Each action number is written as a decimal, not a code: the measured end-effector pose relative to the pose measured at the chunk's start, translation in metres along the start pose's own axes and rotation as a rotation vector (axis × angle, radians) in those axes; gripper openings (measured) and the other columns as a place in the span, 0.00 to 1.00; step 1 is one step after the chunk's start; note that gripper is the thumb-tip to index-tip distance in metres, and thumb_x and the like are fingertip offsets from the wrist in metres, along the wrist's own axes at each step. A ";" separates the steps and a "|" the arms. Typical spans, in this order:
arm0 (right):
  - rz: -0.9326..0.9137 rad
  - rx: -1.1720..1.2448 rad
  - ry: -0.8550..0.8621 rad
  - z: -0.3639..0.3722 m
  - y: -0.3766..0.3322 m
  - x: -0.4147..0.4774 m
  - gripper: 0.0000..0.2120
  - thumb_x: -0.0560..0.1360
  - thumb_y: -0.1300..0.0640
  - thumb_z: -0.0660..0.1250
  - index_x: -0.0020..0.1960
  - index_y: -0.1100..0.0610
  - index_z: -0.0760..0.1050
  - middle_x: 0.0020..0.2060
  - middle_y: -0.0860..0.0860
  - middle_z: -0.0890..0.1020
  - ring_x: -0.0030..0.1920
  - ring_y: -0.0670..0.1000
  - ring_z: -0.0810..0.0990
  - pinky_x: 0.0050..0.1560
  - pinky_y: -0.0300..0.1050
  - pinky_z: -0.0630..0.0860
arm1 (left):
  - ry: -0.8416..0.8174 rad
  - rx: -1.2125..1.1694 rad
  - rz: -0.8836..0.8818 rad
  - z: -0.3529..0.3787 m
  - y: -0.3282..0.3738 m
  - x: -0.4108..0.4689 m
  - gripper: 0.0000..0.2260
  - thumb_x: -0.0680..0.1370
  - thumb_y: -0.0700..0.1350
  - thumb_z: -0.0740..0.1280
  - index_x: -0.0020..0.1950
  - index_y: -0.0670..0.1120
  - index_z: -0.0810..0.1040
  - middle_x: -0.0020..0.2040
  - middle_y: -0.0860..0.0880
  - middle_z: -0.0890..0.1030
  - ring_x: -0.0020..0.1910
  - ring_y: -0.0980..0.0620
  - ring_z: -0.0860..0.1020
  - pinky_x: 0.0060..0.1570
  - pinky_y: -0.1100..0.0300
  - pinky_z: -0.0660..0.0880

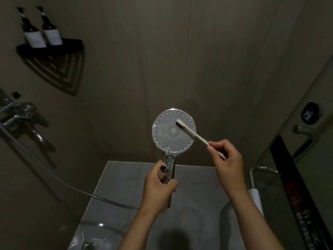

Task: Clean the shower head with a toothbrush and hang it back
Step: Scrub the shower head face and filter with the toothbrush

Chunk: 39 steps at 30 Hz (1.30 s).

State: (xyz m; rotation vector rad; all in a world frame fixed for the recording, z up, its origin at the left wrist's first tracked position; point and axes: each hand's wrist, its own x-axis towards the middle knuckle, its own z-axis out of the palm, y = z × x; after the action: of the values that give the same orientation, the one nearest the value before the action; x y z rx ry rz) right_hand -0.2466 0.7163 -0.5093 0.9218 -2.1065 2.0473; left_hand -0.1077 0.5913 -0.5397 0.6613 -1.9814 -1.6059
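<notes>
A round chrome shower head (pixel 169 134) with a pale nozzle face is held up in the middle of the view, face toward me. My left hand (pixel 159 186) grips its chrome handle from below. A white toothbrush (pixel 193 133) lies across the upper right of the face, its bristled end touching the nozzles. My right hand (pixel 228 157) pinches the toothbrush handle near its lower end, to the right of the shower head.
The shower hose (pixel 59 179) runs from the handle left to the chrome mixer tap (pixel 23 116) on the wall. A black corner shelf (pixel 54 49) with two dark bottles hangs upper left. A glass door with a handle (pixel 302 130) stands at the right. Grey tiled floor below.
</notes>
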 end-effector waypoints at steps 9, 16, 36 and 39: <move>-0.065 0.015 0.160 -0.012 0.004 0.007 0.15 0.76 0.65 0.66 0.45 0.44 0.75 0.40 0.38 0.80 0.43 0.38 0.79 0.42 0.25 0.73 | -0.018 0.014 -0.037 0.016 0.007 0.005 0.14 0.67 0.31 0.67 0.35 0.50 0.70 0.30 0.49 0.73 0.29 0.55 0.71 0.32 0.58 0.75; 0.002 -0.004 -0.137 -0.012 0.012 0.006 0.15 0.75 0.65 0.68 0.48 0.43 0.79 0.43 0.40 0.83 0.44 0.40 0.81 0.42 0.28 0.74 | 0.017 0.052 -0.015 0.020 0.010 0.011 0.15 0.66 0.32 0.68 0.35 0.52 0.70 0.30 0.49 0.72 0.29 0.56 0.72 0.32 0.58 0.76; -0.027 0.005 0.020 -0.036 0.017 0.004 0.15 0.74 0.67 0.68 0.44 0.46 0.78 0.41 0.41 0.83 0.43 0.39 0.81 0.42 0.27 0.75 | 0.066 -0.023 -0.012 0.038 0.013 0.004 0.09 0.67 0.30 0.67 0.38 0.41 0.70 0.30 0.47 0.73 0.29 0.54 0.72 0.30 0.59 0.73; -0.006 -0.037 -0.065 -0.021 0.017 -0.003 0.14 0.73 0.66 0.68 0.42 0.46 0.78 0.42 0.42 0.83 0.43 0.40 0.81 0.42 0.28 0.75 | 0.066 -0.025 -0.017 0.030 0.011 0.002 0.12 0.67 0.30 0.67 0.36 0.47 0.71 0.28 0.51 0.73 0.28 0.56 0.71 0.30 0.60 0.74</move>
State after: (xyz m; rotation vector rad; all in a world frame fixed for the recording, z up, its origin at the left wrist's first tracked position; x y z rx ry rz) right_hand -0.2593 0.7364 -0.5239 1.0008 -2.1631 1.9955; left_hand -0.1294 0.6141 -0.5344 0.7137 -1.9110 -1.5952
